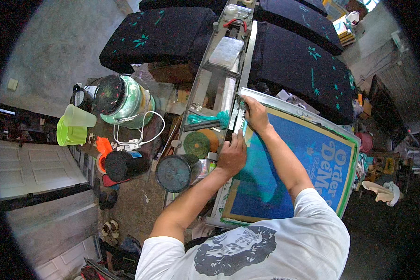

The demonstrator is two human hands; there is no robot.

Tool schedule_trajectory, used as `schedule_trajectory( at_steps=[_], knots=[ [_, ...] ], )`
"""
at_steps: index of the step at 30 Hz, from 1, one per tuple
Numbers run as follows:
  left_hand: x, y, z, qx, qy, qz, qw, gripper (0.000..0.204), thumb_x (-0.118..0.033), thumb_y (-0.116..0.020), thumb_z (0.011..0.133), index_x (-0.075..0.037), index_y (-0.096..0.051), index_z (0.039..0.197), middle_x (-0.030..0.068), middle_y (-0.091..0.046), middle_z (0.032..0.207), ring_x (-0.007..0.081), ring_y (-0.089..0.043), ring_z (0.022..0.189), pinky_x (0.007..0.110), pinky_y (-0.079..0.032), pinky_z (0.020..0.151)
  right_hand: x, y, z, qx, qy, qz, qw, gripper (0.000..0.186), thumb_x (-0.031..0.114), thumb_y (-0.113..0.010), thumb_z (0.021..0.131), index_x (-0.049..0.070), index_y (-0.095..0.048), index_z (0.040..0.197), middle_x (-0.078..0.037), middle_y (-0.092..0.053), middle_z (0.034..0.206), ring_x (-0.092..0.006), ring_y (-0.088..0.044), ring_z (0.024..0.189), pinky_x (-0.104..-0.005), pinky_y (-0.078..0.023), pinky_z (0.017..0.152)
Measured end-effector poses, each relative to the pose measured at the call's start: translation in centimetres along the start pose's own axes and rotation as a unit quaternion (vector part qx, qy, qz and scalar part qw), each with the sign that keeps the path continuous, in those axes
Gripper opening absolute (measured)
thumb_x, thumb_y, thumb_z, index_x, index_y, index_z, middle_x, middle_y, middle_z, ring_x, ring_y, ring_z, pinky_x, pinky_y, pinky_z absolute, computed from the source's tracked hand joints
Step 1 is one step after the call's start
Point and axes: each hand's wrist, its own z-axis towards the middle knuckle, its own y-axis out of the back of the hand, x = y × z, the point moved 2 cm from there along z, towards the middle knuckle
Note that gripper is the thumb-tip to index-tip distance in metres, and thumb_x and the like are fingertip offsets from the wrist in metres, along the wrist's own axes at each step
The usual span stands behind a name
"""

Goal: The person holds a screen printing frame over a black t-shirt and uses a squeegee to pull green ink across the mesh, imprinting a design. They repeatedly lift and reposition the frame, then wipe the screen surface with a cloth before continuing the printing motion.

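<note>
A screen-printing frame (298, 105) with blue mesh and pale lettering lies tilted on my right, a teal ink smear on its mesh. My left hand (232, 155) is at the frame's left edge, fingers curled against a narrow silver-and-teal strip (240, 125). Just beyond it, my right hand (255, 113) reaches across the mesh and closes at the frame's far left corner, at the strip's other end. What exactly each hand grips is hidden by the fingers. Left of them, a teal-stained squeegee (204, 125) rests across the metal rail (205, 100).
Dark printed fabric panels (298, 65) with teal leaf shapes flank the rail at the far side. On the left stand a large green-stained ink tub (130, 102), lime plastic cups (72, 130), a black container (126, 164), a dark-lidded jar (176, 172) and a green tape roll (197, 143).
</note>
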Motion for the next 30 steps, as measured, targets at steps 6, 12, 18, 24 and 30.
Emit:
schedule_trajectory(
  at_steps=[6, 12, 18, 24, 30],
  knots=[
    [-0.1, 0.0, 0.1, 0.001, -0.005, 0.011, 1.0, 0.044, -0.018, -0.054, 0.085, 0.013, -0.062, 0.116, 0.0333, -0.05, 0.137, 0.0393, -0.057, 0.116, 0.042, -0.046, 0.077, 0.2, 0.4, -0.3, 0.01, 0.089, -0.012, 0.996, 0.04, -0.005, -0.062, 0.077, -0.001, -0.055, 0.116, -0.021, -0.065, 0.119, -0.0365, -0.064, 0.111, -0.0439, -0.053, 0.094],
    [-0.1, 0.0, 0.1, 0.002, 0.0, 0.007, 1.0, 0.041, -0.019, -0.054, 0.086, 0.012, -0.064, 0.112, 0.0325, -0.051, 0.137, 0.0387, -0.057, 0.116, 0.042, -0.045, 0.076, -0.1, -0.1, -0.2, 0.012, 0.05, 0.0, 0.999, 0.038, -0.005, -0.062, 0.077, 0.0, -0.056, 0.115, -0.021, -0.065, 0.115, -0.0376, -0.064, 0.108, -0.044, -0.053, 0.093],
    [0.0, 0.5, 0.3, 0.004, -0.002, 0.007, 1.0, 0.039, -0.018, -0.053, 0.087, 0.011, -0.064, 0.111, 0.0322, -0.051, 0.137, 0.0374, -0.057, 0.117, 0.041, -0.045, 0.076, -1.2, -0.9, 0.7, -0.029, -0.038, 0.007, 0.999, 0.035, -0.004, -0.062, 0.081, 0.004, -0.056, 0.114, -0.021, -0.068, 0.101, -0.0382, -0.068, 0.092, -0.0456, -0.055, 0.079],
    [0.0, 0.6, 0.3, 0.02, -0.004, 0.033, 0.999, 0.04, -0.018, -0.052, 0.087, 0.01, -0.065, 0.113, 0.0318, -0.052, 0.137, 0.0365, -0.057, 0.118, 0.041, -0.046, 0.077, -3.1, -0.4, 4.4, -0.09, -0.163, 0.02, 0.982, 0.029, -0.004, -0.064, 0.082, 0.005, -0.057, 0.109, -0.018, -0.064, 0.08, -0.0325, -0.068, 0.072, -0.0371, -0.05, 0.066],
    [0.1, 1.1, 0.6, 0.037, 0.006, 0.029, 0.999, 0.038, -0.017, -0.053, 0.087, 0.009, -0.067, 0.111, 0.0298, -0.053, 0.138, 0.0346, -0.058, 0.118, 0.039, -0.047, 0.077, -5.5, -0.8, 8.9, 0.011, -0.381, 0.096, 0.919, 0.032, 0.015, -0.069, 0.08, 0.003, -0.067, 0.11, -0.018, -0.071, 0.088, -0.0276, -0.069, 0.082, -0.0379, -0.051, 0.078]
  ],
)
